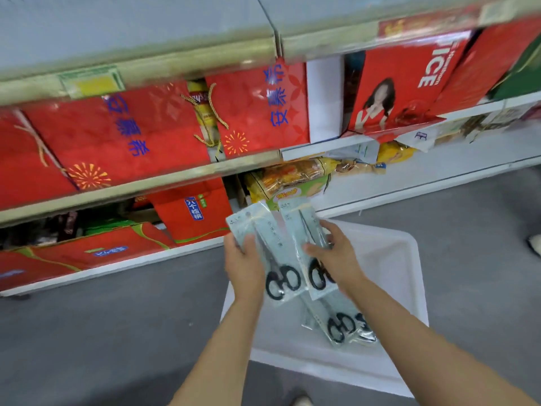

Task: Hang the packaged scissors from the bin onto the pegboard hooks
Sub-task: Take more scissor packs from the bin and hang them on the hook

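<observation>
My left hand [244, 263] grips one packaged pair of scissors [272, 253], pale card with black handles, thumb across its front. Beside it my right hand [336, 256] holds a second packaged pair [307, 230] by its middle. Both packs are lifted above the white plastic bin [395, 259] on the floor. More packaged scissors [339, 326] lie in the bin below my right wrist. No pegboard or hooks are in view.
Store shelves [175, 177] run across in front, stocked with red gift bags and boxes [123, 133] and yellow snack packs [295, 177]. Grey floor [117, 332] surrounds the bin. A shoe tip [301, 401] shows at the bottom edge, another foot [535, 244] at the right edge.
</observation>
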